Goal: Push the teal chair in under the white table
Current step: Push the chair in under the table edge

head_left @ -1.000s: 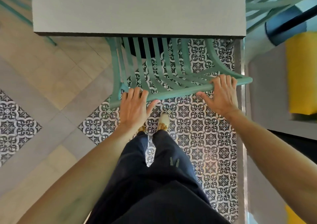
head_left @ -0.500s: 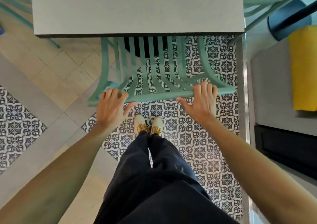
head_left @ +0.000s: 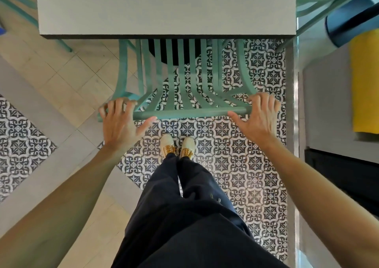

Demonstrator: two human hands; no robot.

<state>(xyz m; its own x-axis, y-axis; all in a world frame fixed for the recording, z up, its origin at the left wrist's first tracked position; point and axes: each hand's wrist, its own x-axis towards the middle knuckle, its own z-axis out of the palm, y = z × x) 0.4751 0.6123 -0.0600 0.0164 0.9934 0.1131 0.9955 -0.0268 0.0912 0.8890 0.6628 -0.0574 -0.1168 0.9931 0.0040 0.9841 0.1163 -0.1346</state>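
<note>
The white table (head_left: pixel 166 7) hides the seat of my teal chair (head_left: pixel 190 112), and the picture's top cuts the table off.

Floor of patterned navy-and-white tiles (head_left: pixel 242 165) beside plain beige and grey tiles (head_left: pixel 61 87), teal chair (head_left: pixel 184 95) standing on it, seat under the white table (head_left: pixel 164 7), two pale shoes (head_left: pixel 177 145) on the patterned tiles

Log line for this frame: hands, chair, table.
left hand: on top rail, left end | right hand: on top rail, right end | chair: seat under table, backrest out | phase: pushing
</note>
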